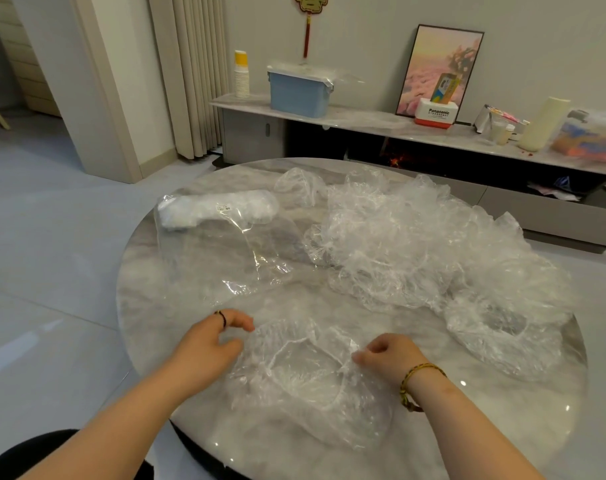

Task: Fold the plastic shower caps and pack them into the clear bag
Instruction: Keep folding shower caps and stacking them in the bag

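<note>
Pinching one shower cap (305,372) at its gathered rim, my left hand (208,344) holds the left edge and my right hand (389,355) holds the right, the fingers of both curled onto the thin plastic. The cap lies spread open on the marble table (149,306) just in front of me. Beyond my left hand lies the clear bag (225,258), with a white bundle of folded caps (218,209) at its far end. A loose heap of caps (415,244) fills the table's right side.

One wide-angle head camera looks forward and down, close above the round grey marble desk (523,410) filling the lower frame.
</note>
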### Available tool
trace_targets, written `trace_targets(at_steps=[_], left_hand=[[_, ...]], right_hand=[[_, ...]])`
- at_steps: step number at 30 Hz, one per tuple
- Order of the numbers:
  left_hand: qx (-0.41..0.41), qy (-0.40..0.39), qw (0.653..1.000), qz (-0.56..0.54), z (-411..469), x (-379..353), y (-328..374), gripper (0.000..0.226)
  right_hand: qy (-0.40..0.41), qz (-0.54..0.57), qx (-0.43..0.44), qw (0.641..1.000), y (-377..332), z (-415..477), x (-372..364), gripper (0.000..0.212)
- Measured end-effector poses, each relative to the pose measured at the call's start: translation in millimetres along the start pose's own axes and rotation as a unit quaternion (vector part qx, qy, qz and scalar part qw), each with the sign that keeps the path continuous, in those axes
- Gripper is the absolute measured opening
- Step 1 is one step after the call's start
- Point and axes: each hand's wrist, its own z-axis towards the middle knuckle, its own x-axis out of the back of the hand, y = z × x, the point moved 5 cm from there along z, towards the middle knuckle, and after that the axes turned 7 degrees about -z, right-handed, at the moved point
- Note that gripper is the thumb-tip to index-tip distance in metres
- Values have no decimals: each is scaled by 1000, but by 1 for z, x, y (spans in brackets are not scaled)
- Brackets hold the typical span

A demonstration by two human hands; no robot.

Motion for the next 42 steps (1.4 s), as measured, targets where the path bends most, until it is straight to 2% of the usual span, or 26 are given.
trace_targets(at_steps=[1,3,4,7,10,12,13,15,17,21,25,27,30,33,36,39,42], left_hand=[[-1,7,1000,5,6,-2,4,18],[16,0,999,45,20,-7,11,11],[24,-13,998,50,28,-12,15,20],[70,-61,995,24,46,-34,30,40],[129,-132,983,-11,61,-53,29,42],[136,-194,970,48,63,-63,22,29],[132,-215,965,65,62,-67,18,28],[128,-231,964,27,59,-70,12,39],[129,-205,969,-39,58,-69,10,48],[97,-104,984,-107,61,-61,16,26],[91,-188,974,-84,55,-65,15,6],[101,-210,970,-69,53,-67,13,12],[97,-178,978,-48,55,-65,9,23],[98,-94,984,-113,59,-56,11,27],[121,-6,969,-214,62,-45,9,21],[149,59,950,-269,63,-42,4,17],[112,103,969,-196,63,-41,6,20]], right_hand=[[-1,-8,16,1000,-3,0,-3,14],[19,-4,63,998,-6,2,-6,23],[40,17,85,995,-7,1,-5,26],[81,145,138,976,-11,-3,6,32],[50,244,162,955,-15,-5,11,36],[40,281,160,945,-15,-4,11,39],[37,296,155,942,-14,-2,10,40],[46,322,135,936,-10,3,10,40],[73,342,115,930,-7,8,12,39],[93,372,84,920,-8,12,10,30],[112,382,59,915,-4,13,9,23],[119,382,48,915,-1,14,10,19],[85,334,36,938,-4,13,3,12],[52,270,31,961,-3,13,-7,25],[94,202,23,975,2,14,-2,24],[139,166,31,976,4,14,3,23],[135,104,25,985,5,15,2,21]])
